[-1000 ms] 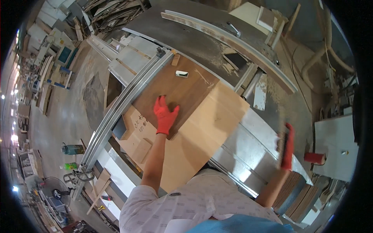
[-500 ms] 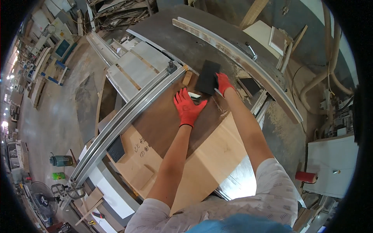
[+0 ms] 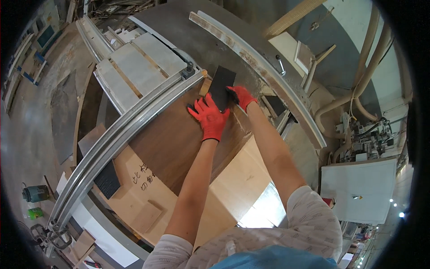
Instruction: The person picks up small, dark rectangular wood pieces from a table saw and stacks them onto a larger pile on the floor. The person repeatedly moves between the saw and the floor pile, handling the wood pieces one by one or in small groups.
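Note:
A small black rectangular board [image 3: 222, 82] lies flat on the dark brown work surface. My right hand [image 3: 244, 97], in a red glove with black fingertips, closes on the board's right edge. At its near left corner rests my left hand [image 3: 209, 118], gloved the same way. Its fingers are spread and pointing away from me, with the thumb by the board's near end. Against the board's left side sits a small wooden block [image 3: 205, 86], partly behind the left fingers.
A long metal rail [image 3: 130, 123] runs diagonally along the left, and a long fence [image 3: 257, 62] curves past on the right. Nearer lie a pale plywood sheet [image 3: 154, 188] with handwriting and a second black piece [image 3: 107, 180]. Another dark offcut [image 3: 275, 104] is beside the fence.
The view has turned and shifted. My left hand has moved forward to the black board's near end, and a white piece seen beside it before is out of sight. My right hand stays at the board's edge.

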{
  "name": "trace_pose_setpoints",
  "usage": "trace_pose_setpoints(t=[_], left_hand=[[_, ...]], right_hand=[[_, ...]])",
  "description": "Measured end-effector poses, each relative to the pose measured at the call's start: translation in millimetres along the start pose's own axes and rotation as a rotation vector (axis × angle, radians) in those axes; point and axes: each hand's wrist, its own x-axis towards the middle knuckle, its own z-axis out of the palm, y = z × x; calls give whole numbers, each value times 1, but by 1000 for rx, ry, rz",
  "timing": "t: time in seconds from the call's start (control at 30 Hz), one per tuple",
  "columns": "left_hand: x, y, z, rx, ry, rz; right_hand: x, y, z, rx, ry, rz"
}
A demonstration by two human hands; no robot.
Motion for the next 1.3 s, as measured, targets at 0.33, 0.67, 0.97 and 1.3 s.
trace_pose_setpoints(t=[0.33, 0.67, 0.97, 1.3], left_hand=[[-7, -10, -17, 71, 106, -106], [34, -6, 0, 9, -32, 70], [35, 4, 35, 37, -22, 82], [49, -6, 23, 55, -75, 100]], right_hand=[[7, 1, 34, 52, -16, -138], [1, 9, 30, 35, 53, -335], [-65, -11, 48, -368, 591, -253], [-154, -147, 231, -300, -12, -1307]])
